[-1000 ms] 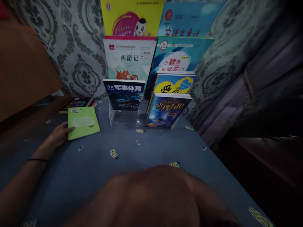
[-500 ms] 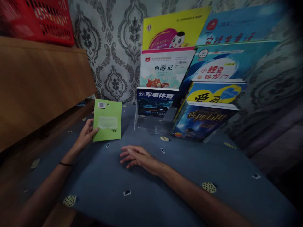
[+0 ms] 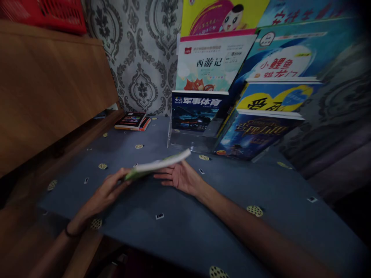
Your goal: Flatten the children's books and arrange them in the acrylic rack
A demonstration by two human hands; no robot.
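My left hand (image 3: 109, 188) is closed on the left end of a thin green book (image 3: 162, 163). The book is held above the table, seen nearly edge-on, its pale page edges towards me and its right end higher. My right hand (image 3: 183, 178) is open beneath the right end of the book, palm up and fingers pointing left. Whether its thumb or fingertips touch the book I cannot tell. Past the hands, a clear acrylic rack (image 3: 191, 143) holds upright books, with a dark blue military magazine (image 3: 197, 112) in its front left slot.
Two stacked books (image 3: 131, 120) lie at the table's back left. A blue fantasy book (image 3: 252, 135) fronts the rack's right column. The blue patterned tablecloth (image 3: 185, 231) spreads before me. A wooden cabinet (image 3: 55, 85) with a red basket (image 3: 60, 15) stands on the left.
My left hand has brought the green book right and towards me, tipping it from upright to nearly flat. My right hand has turned palm up near it. The view has shifted, showing the stacked books behind.
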